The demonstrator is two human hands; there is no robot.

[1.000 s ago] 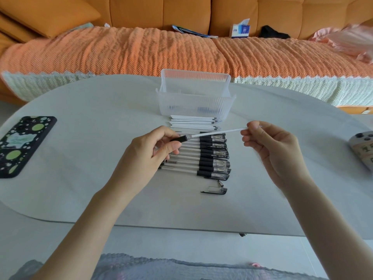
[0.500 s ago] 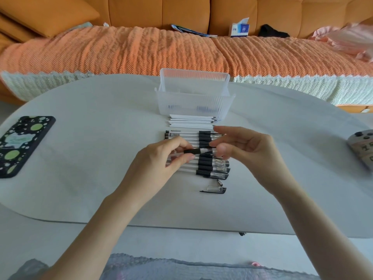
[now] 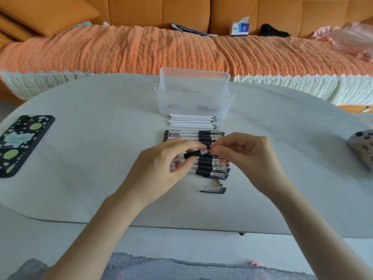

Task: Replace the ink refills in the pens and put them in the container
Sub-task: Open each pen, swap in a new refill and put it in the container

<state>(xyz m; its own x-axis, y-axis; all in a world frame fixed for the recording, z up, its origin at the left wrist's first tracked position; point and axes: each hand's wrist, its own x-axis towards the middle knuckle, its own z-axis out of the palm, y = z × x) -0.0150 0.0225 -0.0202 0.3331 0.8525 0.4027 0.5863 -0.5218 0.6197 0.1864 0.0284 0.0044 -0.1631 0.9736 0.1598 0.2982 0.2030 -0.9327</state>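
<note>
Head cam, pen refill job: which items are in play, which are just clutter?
In play: pen gripped by left hand, pinched by right hand; row of pens; white refills; clear container; loose cap.
Lying about: phone; grey device, far right; tissue box, far back.

Both forearms are angled inward. The left hand (image 3: pixel 165 164) and right hand (image 3: pixel 248 158) are held fingertip to fingertip, each pinched on a pen (image 3: pixel 193 154).

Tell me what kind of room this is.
Most likely a home living room: an orange sofa with a knitted throw over its seat, a tissue box on it, and a white table in front with a phone on it.
</note>
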